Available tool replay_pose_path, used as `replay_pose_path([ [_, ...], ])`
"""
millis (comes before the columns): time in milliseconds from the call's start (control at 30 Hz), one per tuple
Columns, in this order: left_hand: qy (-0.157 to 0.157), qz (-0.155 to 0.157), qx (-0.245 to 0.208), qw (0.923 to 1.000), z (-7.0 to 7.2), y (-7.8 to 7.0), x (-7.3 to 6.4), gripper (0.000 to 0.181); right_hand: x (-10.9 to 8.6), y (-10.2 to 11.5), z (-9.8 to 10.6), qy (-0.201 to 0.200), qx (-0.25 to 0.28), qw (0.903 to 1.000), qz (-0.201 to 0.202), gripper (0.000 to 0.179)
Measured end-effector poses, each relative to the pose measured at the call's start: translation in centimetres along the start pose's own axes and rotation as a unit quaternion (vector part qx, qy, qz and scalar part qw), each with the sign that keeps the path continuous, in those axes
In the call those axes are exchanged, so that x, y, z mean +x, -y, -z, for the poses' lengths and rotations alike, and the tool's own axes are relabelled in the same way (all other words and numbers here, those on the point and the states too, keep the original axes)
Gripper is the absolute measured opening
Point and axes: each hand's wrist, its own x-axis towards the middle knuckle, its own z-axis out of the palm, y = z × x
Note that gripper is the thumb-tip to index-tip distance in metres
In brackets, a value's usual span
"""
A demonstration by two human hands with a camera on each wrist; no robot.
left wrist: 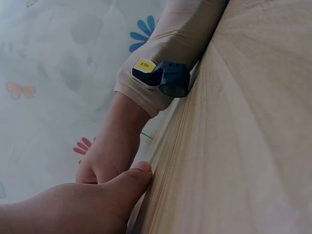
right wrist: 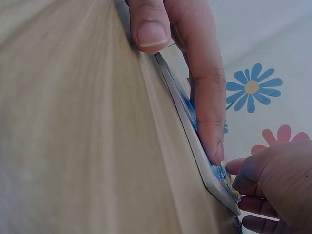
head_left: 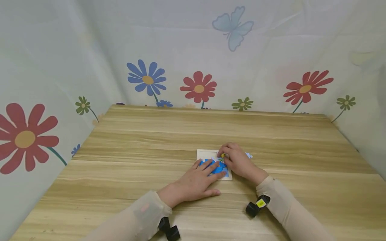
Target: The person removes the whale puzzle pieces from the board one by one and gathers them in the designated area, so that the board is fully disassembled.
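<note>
The framed puzzle board (head_left: 208, 154) lies flat on the wooden table (head_left: 150, 144) beneath the left hand (head_left: 197, 182), fingers spread over its blue picture. At the far right corner, the right hand (head_left: 239, 161) pinches a yellow-marked piece (head_left: 223, 155). The board's sides run crosswise and away from the person; its longer axis cannot be told.

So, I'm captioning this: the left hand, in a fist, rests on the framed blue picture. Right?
Not a fist: the head view shows the left hand with fingers spread. It does rest on the framed blue picture.
</note>
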Motion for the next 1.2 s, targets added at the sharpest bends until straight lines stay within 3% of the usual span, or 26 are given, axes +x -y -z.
replay_pose_path([
  [333,0.002,-0.003,0.01,0.9999,0.0,-0.1,0.0,0.062,-0.3,0.2,0.1,0.0,0.016,0.9999,-0.005,0.017],
  [600,0.008,-0.001,0.01,0.9999,0.0,-0.1,0.0,0.062,-0.2,0.1,0.1,-0.028,0.043,0.9983,-0.028,0.034],
  [867,0.008,0.002,0.01,0.9999,0.0,-0.1,0.0,0.062,-0.1,0.0,0.5,-0.049,0.063,0.9961,-0.039,0.017],
  [1200,-0.003,-0.001,0.007,1.0,-0.1,0.0,0.0,0.062,0.1,0.0,1.2,-0.044,0.114,0.9896,-0.075,0.015],
])
